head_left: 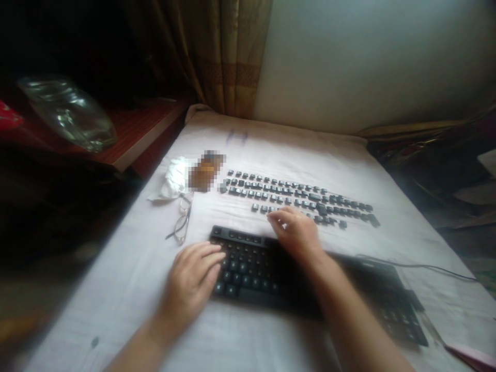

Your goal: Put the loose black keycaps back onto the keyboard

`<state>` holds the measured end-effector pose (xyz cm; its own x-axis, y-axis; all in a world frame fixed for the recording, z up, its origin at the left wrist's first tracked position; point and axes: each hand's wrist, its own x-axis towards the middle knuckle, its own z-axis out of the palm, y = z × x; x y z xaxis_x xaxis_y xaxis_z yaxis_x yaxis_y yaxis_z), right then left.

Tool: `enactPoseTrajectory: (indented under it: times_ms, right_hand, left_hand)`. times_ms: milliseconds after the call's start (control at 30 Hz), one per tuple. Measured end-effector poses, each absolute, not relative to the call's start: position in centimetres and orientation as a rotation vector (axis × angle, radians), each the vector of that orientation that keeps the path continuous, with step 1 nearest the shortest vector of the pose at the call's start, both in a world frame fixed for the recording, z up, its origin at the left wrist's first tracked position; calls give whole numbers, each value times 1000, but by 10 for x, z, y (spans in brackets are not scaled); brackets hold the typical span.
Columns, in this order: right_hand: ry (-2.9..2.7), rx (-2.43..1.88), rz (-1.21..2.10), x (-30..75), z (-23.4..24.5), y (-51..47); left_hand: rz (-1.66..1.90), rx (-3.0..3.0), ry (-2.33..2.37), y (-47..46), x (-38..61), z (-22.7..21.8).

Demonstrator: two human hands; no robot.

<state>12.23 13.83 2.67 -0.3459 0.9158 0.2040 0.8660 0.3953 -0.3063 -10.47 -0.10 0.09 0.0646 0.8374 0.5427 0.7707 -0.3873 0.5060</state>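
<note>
A black keyboard (248,271) lies on the white cloth in front of me, with keys on its left part and a dark middle stretch partly under my arm. My left hand (194,274) rests at its left edge, fingers stretched out over the end keys. Above the back edge of the keyboard, my right hand (296,230) is pinched, fingertips beside the nearest row of loose keycaps (264,209). Whatever sits between those fingertips is too small to make out. Several more rows of black keycaps (271,188) are laid out behind, and my hand hides part of the front row.
A cable (422,266) runs right from the keyboard. Eyeglasses (181,222), a crumpled white cloth (174,178) and a blurred-out brown item (205,173) lie at the left. A clear jar (73,116) lies on the wooden table (135,137). A curtain (236,57) hangs behind.
</note>
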Motion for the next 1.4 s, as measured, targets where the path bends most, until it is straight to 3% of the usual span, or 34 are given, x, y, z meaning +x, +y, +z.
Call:
enactPoseTrajectory:
  times_ms: [533,1200,1400]
  right_hand:
    - [-2495,-1548,10,96,16,173]
    - [-2571,-1458,-19,81,16,169]
    - [-2368,-1346,115,97,26,145]
  left_hand:
    - [1255,2177,1692,-1,-105,-3]
    - [1254,2199,1672,0,-105,-4]
    - [1276,2207,1670,1,-105,-3]
